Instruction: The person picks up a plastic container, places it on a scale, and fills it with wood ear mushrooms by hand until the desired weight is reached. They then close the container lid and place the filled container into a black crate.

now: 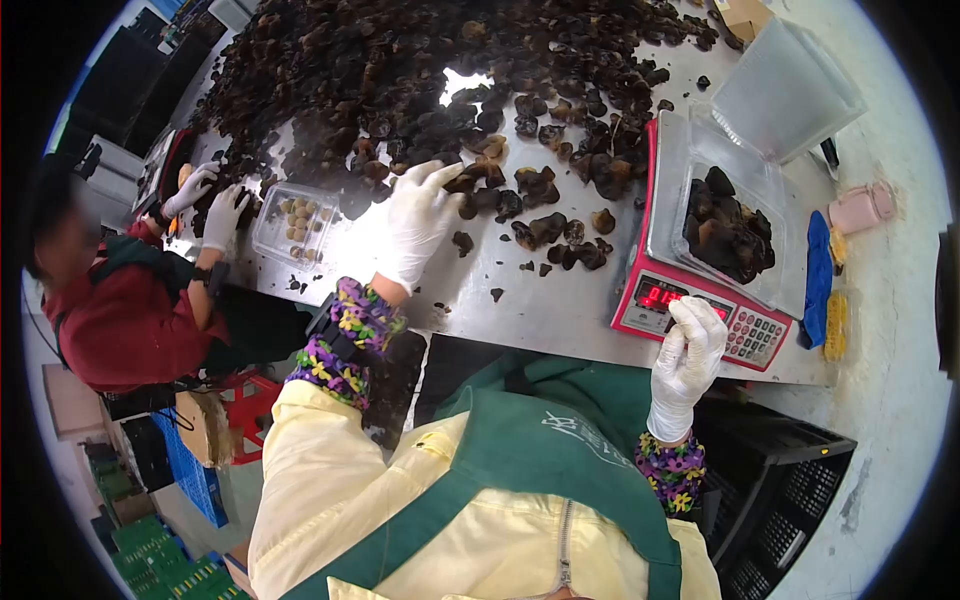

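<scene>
My left hand, in a white glove, reaches over the metal table. Its fingers are apart, and the fingertips touch the near edge of some dark, wrinkled fungus-like pieces. My right hand, also gloved, is held in front of the red and white scale, over part of its lit display. Its fingers are curled together with nothing visible in them. On the scale, a clear plastic tray holds a heap of dark pieces. A few loose pieces lie between my hands.
A large dark heap covers the table's far side. Stacked clear trays stand behind the scale. At left, a co-worker has both gloved hands near a clear tray with small round pieces. A black crate is below right.
</scene>
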A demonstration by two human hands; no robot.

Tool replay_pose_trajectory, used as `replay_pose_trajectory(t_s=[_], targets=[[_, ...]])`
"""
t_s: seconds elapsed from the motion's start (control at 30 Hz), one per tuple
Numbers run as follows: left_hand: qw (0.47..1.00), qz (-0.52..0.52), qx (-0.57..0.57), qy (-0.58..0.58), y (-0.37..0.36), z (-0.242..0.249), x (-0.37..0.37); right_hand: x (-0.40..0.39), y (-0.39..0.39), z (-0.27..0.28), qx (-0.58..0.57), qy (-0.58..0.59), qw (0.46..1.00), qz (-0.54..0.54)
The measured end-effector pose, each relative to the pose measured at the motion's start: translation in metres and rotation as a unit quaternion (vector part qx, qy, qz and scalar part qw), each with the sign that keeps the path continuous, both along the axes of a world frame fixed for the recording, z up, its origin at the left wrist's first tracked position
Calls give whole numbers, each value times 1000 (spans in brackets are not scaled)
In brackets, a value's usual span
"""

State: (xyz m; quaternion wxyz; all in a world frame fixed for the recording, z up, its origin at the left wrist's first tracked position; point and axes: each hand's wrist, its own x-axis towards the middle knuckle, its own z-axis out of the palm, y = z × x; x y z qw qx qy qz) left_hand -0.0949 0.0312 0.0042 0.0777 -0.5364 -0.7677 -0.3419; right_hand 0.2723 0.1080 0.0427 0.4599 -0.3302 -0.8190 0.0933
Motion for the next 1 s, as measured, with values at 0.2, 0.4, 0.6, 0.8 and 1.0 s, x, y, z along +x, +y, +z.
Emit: replay_pose_trajectory(t_s=[0.2,0.4,0.6,0.8,1.0], targets=[[984,-116,-119,70,50,-3,16,-1,-2,0,0,-6,1000,4],[963,-187,-165,103,77,-10,33,7,-4,-3,-19,-7,1000,0],[981,-167,-37,94,69,-18,21,12,0,-1,4,4,1000,-7],[978,-175,-48,102,50,-12,16,33,24,15,73,30,995,-62],[981,-187,1,49,54,-17,14,54,68,33,40,6,976,-213]])
